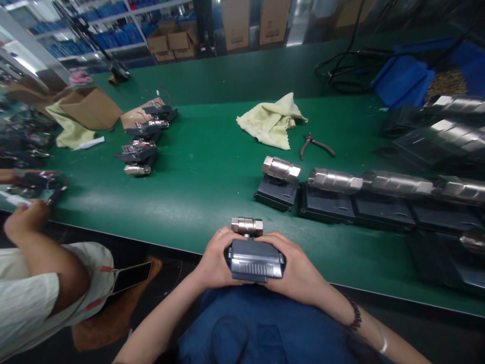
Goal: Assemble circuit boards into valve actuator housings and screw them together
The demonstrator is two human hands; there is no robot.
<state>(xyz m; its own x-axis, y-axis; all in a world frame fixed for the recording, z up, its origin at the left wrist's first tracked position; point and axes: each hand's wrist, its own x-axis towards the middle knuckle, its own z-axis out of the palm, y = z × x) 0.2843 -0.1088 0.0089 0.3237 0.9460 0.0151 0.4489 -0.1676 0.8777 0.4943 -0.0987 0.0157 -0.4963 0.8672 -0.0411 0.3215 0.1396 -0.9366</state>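
Centrally, at the near edge of the green table (197, 192): one black box (256, 262) with a metal valve (247, 226) on its far side. Left hand (216, 259) and right hand (294, 264) were clamped around its opposite ends. Its case looked closed; whether work remained inside could not be told. Right: a row of similar boxes (329, 206) with valves on top, set down and seemingly closed. Far left: smaller dark pieces (141, 150) with metal fittings, stage unclear. Far centre: yellow cloth (267, 121) and pliers (318, 145), neither in hand.

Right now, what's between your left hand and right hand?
Between the left hand and right hand is a dark box; the head view shows both holding it.
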